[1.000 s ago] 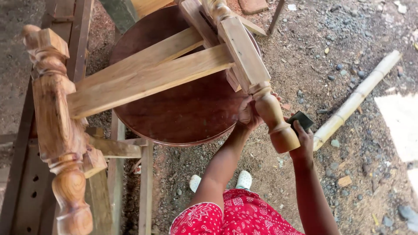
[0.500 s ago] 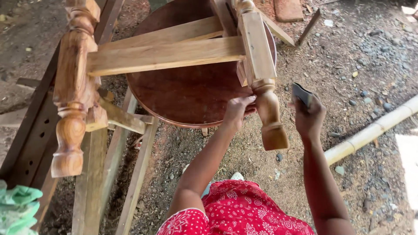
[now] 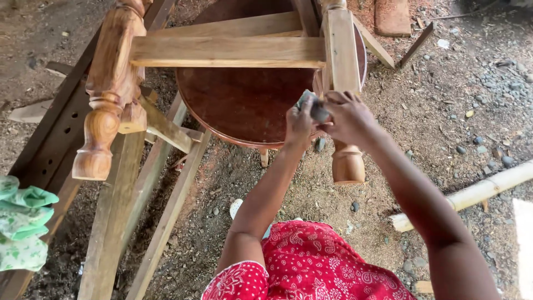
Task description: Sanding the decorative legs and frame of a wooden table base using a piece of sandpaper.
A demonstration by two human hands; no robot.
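Pinching a small grey folded sanding pad (image 3: pixel 317 110), both hands meet beside the turned wooden table leg (image 3: pixel 342 89). Left hand (image 3: pixel 300 123) and right hand (image 3: pixel 347 116) fingers clench its opposite edges.

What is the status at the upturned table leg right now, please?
Left hand and right hand both grip a small grey sanding pad against the turned leg. Bamboo pole lies apart. Nothing blocking.

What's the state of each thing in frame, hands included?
Left hand: closed on the grey pad.
Right hand: gripping the same pad, in front of the leg.
Grey pad: pinched between both hands.
Round table: turned over, legs pointing towards the camera.
Turned leg: unfinished pale wood, foot free.
Green cloth: crumpled at the left edge.
Bamboo pole: lying on the dirt.
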